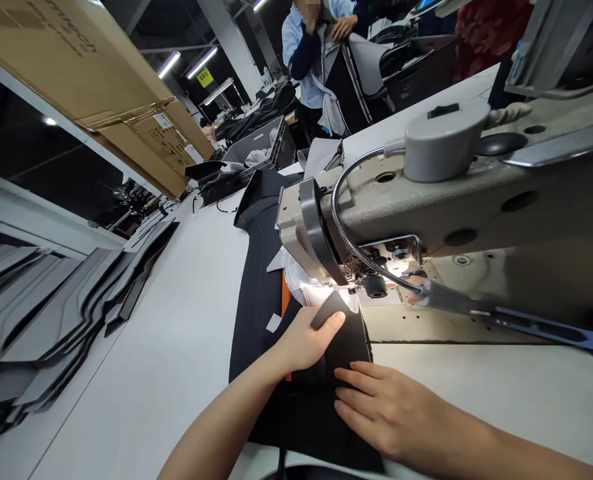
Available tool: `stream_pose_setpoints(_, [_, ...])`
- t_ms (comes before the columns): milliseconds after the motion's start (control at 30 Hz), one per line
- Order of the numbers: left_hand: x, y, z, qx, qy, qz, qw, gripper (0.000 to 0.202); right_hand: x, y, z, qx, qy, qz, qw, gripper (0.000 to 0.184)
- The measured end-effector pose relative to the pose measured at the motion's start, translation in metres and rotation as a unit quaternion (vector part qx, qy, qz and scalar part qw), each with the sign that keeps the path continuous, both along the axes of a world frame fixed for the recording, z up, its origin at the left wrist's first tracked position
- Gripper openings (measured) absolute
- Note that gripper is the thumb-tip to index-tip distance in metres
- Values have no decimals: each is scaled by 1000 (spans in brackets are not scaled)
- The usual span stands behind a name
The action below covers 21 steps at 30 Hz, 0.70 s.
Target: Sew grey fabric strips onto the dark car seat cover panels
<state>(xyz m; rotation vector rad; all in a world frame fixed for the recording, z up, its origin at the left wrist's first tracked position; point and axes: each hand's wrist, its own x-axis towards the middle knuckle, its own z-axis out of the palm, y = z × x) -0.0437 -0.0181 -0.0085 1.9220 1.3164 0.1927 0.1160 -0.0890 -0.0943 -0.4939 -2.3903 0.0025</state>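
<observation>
While a grey crate [250,148] beyond holds pale pieces, the left hand [304,341] pinches a folded edge of the black fabric [256,293] at the sewing machine [426,220]. The right hand [382,407] rests flat on it, fingers open, with bare table [176,347] leftward.

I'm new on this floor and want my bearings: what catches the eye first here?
A grey sewing machine fills the right side, brightly lit underneath. Below it, the left hand pinches the black fabric while the right hand lies flat on it. Grey cut panels are stacked far left.
</observation>
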Motion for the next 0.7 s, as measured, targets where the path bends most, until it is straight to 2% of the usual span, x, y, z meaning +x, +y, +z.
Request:
stream_pose_setpoints(33, [-1, -3, 0, -2, -1, -1, 1000, 42, 1, -1, -1, -8, 1, -3, 1000, 24])
stream_pose_setpoints(100, [-1, -11, -4, 51, 17, -69, 996, 35, 3, -1, -2, -21, 0, -3, 1000, 23])
stream_pose_setpoints(200, [0, -20, -16, 174, 79, -201, 961, 35, 2, -1, -1, -24, -1, -5, 1000, 24])
stream_pose_setpoints(267, [2, -22, -22, 207, 122, -240, 941, 42, 1, -2, -2, -17, 5, -19, 1000, 25])
stream_pose_setpoints(433, [3, -9, -23, 224, 164, -261, 925, 41, 0, -6, -10, 0, -1, -50, 999, 27])
stream_pose_setpoints(567, [5, 3, -19, 232, 150, -268, 923, 35, -1, -4, -16, -1, -10, -74, 997, 29])
stream_pose_setpoints(700, [4, 10, -21, 241, 137, -270, 922, 32, -3, 0, -20, 0, -6, -91, 996, 30])
